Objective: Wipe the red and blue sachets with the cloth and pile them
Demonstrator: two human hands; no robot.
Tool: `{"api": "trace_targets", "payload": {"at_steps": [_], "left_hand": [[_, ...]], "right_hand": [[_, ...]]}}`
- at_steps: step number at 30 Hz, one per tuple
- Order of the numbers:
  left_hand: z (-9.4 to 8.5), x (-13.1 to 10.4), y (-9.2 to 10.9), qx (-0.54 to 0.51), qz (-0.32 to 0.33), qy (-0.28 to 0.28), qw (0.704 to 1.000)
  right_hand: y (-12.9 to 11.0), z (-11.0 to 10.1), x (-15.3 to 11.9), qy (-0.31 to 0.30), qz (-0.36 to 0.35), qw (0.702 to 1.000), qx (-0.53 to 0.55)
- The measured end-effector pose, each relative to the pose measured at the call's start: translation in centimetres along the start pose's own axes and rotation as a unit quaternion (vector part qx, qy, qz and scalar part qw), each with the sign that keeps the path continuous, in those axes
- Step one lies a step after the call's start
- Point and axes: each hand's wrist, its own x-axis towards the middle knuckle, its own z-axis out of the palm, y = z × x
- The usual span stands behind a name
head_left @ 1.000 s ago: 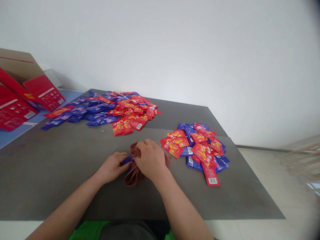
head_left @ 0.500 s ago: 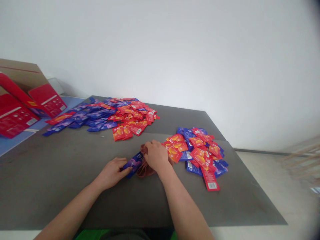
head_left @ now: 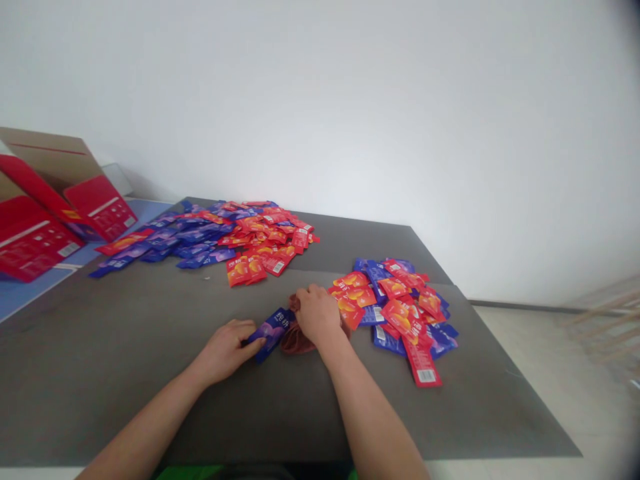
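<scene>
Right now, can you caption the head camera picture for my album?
Left fingers hold a blue packet, right fingers touch a brown cloth, on a dark table.

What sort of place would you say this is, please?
It looks like a plain workroom, perhaps a packing area: a broad dark table bears a large pile of red and blue packets and a smaller pile, and a red cardboard box stands at the left.
</scene>
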Motion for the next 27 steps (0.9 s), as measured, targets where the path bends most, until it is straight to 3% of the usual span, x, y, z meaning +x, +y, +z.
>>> {"api": "trace_targets", "payload": {"at_steps": [4, 7, 11, 15, 17, 20, 23, 25, 27], "left_hand": [[0.1, -0.1, -0.2, -0.018, 0.008, 0.002, 1.000], [0.1, -0.1, -0.2, -0.038, 0.023, 0.002, 0.999], [0.0, 0.1, 0.1, -0.008, 0.005, -0.001, 1.000], [0.0, 0.1, 0.1, -0.003, -0.001, 0.004, 1.000], [0.1, 0.0, -0.1, -0.004, -0.001, 0.004, 1.000], [0.3, -0.1, -0.5, -0.020, 0.007, 0.006, 1.000], [0.3, -0.2, -0.7, -0.043, 0.011, 0.019, 0.999], [0.3, -0.1, -0.6, -0.046, 0.012, 0.016, 0.999], [0.3, -0.1, -0.4, -0.034, 0.010, 0.005, 0.999]], "right_hand": [[-2.4, -0.7, -2.7, 0.028, -0.077, 0.995, 0.058], [-3.6, 0.3, -3.5, 0.004, -0.156, 0.985, 0.068], [-1.6, 1.7, -1.4, -0.024, -0.052, 0.998, 0.026], [0.2, 1.1, 0.0, -0.008, 0.013, 1.000, 0.001], [-0.4, 0.3, -0.9, 0.014, 0.003, 1.000, 0.005], [-2.9, -0.6, -3.4, 0.052, -0.066, 0.996, 0.040], [-4.7, -0.2, -4.9, 0.038, -0.148, 0.986, 0.063], [-4.7, 0.7, -4.6, 0.013, -0.155, 0.986, 0.062], [-3.7, 1.4, -3.5, -0.004, -0.111, 0.992, 0.056]]}}
